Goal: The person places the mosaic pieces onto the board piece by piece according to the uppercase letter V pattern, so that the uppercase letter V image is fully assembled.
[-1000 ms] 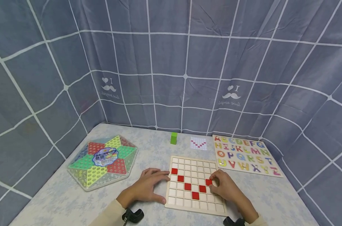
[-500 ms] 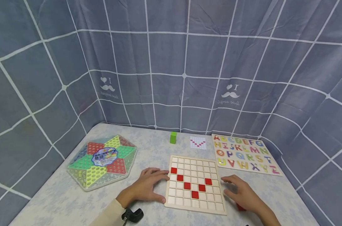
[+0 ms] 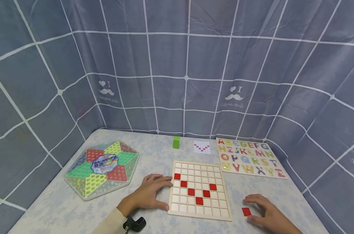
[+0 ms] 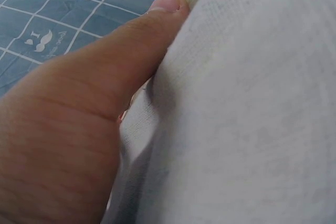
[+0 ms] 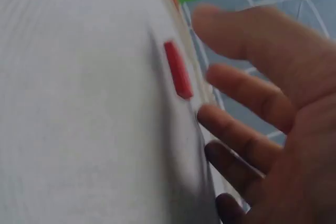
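Note:
A wooden grid board (image 3: 200,217) lies in front of me in the head view, filled with cream squares and several red tiles (image 3: 199,201) set in a V. My left hand (image 3: 147,193) rests at its left edge, thumb and fingertips touching the frame; the left wrist view shows the thumb (image 4: 105,66) against that edge. On the cloth right of the board is a loose red tile (image 3: 246,212). Around it my right hand (image 3: 266,213) spreads thumb and fingers. In the right wrist view a gap shows between the fingers and the tile (image 5: 178,69).
A pattern card (image 3: 202,147) with a pink V lies behind the board, beside a green block (image 3: 176,142). An alphabet puzzle (image 3: 250,157) sits at the back right. To the left is a hexagonal Chinese checkers set (image 3: 102,169). A grey-blue curtain (image 3: 165,58) encloses the table.
My right hand has left the red tile now sitting in the board and moved right and down to the loose red tile. The left hand stays at the board's edge.

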The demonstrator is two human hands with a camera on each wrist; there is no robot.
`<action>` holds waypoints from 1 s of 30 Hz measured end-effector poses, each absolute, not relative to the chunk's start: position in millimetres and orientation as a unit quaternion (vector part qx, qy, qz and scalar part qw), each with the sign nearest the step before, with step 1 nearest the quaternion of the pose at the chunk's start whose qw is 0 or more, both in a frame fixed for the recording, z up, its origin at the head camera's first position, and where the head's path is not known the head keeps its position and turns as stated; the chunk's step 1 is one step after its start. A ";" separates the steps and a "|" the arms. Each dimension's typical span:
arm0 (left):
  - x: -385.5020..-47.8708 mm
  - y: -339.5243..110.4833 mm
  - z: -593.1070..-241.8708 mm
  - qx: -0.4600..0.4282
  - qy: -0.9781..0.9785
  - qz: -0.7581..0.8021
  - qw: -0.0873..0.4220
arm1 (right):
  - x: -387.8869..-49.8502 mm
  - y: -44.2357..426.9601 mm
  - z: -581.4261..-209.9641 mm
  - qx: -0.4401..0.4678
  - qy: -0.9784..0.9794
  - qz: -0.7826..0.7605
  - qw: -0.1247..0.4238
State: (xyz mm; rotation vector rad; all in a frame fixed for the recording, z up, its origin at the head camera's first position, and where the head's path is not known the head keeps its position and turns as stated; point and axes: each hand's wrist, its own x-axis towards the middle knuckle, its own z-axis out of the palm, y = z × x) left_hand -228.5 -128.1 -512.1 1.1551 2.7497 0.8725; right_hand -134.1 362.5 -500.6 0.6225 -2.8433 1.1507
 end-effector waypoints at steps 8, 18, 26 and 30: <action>-226.6 -127.7 -512.8 0.365 0.887 0.283 0.019 | -135.1 373.1 -513.6 0.249 -0.894 0.372 0.029; -226.8 -129.0 -510.7 0.371 0.884 0.284 0.015 | -134.5 368.5 -518.6 0.242 -0.897 0.365 0.055; -226.0 -129.2 -509.3 0.371 0.883 0.286 0.014 | -133.7 364.6 -519.2 0.256 -0.894 0.358 0.087; -226.2 -128.8 -509.4 0.373 0.882 0.287 0.015 | -134.5 363.3 -519.7 0.248 -0.897 0.354 0.088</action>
